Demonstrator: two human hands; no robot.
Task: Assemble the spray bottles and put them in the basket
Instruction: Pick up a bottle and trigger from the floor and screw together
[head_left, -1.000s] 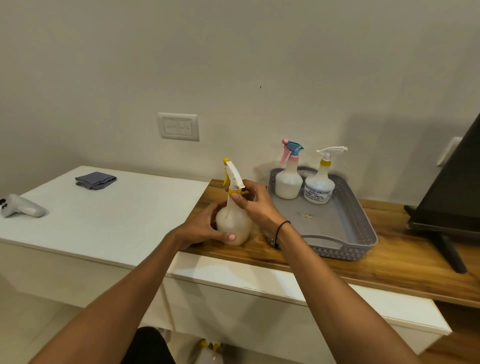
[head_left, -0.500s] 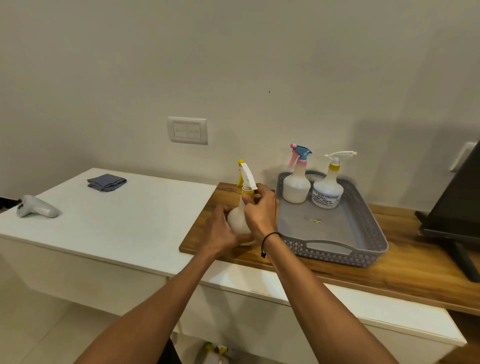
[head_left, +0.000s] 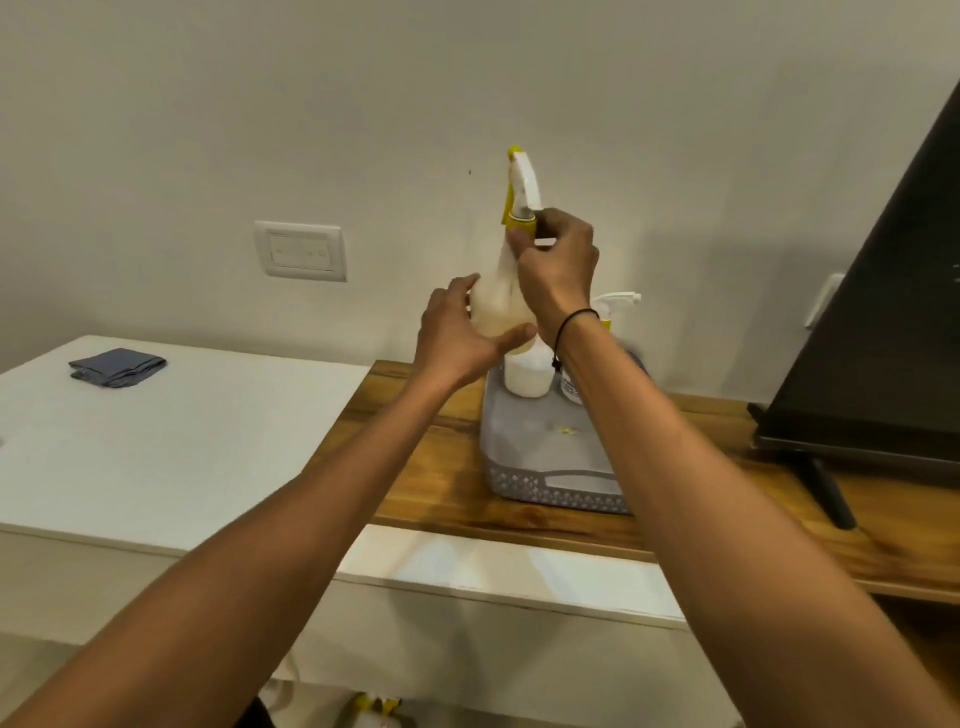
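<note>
A white spray bottle (head_left: 497, 306) with a yellow and white trigger head (head_left: 522, 192) is held up in the air above the far left end of the grey basket (head_left: 550, 486). My left hand (head_left: 462, 338) wraps the bottle's round body from the left. My right hand (head_left: 558, 260) pinches the yellow collar at its neck. Two assembled bottles stand at the back of the basket: one white bottle (head_left: 527, 376) is partly hidden behind my hands, and the other bottle (head_left: 613, 306) shows mostly its white trigger behind my right wrist.
The basket rests on a wooden counter (head_left: 426, 467) beside a white cabinet top (head_left: 182, 436) with a folded grey cloth (head_left: 117, 366). A black monitor (head_left: 883, 338) on a stand is at right. A wall switch (head_left: 300, 250) is behind.
Both hands have lifted the bottle off the wooden counter and carried it up and right, over the basket's far end. The view has shifted too.
</note>
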